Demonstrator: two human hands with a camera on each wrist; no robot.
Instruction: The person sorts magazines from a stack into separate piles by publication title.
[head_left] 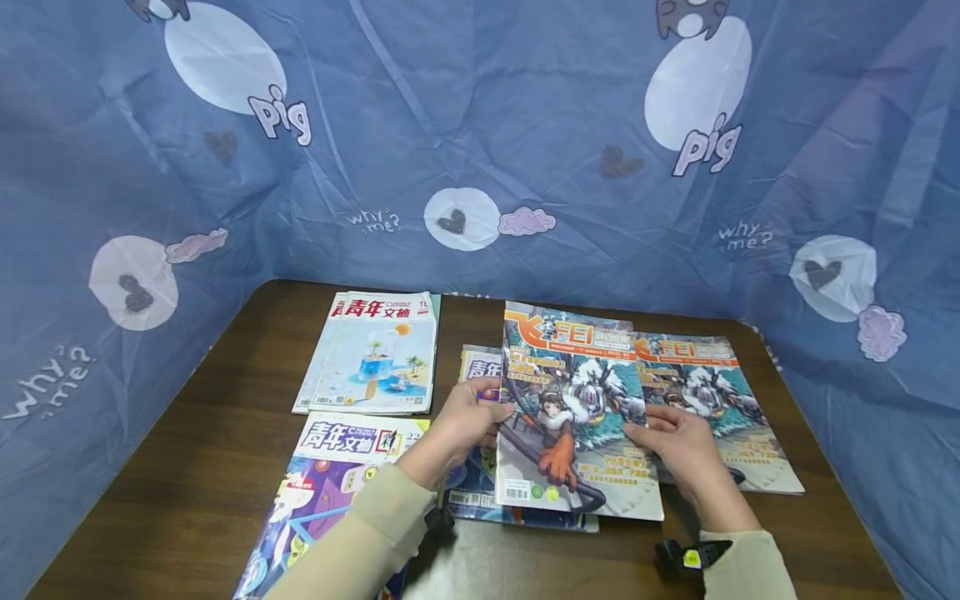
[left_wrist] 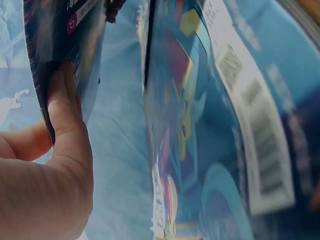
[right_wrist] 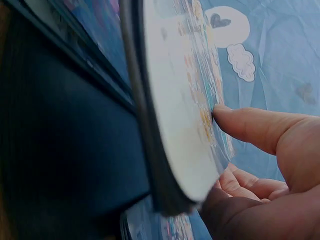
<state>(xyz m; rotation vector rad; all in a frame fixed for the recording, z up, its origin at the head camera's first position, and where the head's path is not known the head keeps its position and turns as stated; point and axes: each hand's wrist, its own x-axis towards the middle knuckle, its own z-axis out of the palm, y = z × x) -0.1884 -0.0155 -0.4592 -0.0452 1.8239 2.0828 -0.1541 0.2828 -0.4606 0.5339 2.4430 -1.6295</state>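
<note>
Left hand (head_left: pixel 463 423) and right hand (head_left: pixel 684 450): fingers pinching opposite edges of raised FEI magazine (head_left: pixel 576 417). Even pressure, don't bow it.

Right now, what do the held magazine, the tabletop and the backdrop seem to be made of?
Held magazine: paper, likely glossy-coated; its cover catches pale glare in the right wrist view.
Tabletop: dark brown wood or wood-look laminate, smooth, with faint grain and a soft sheen.
Backdrop: thin printed sheet, fabric or plastic; it shows creases and a slight shine, but which one is unclear.
</note>
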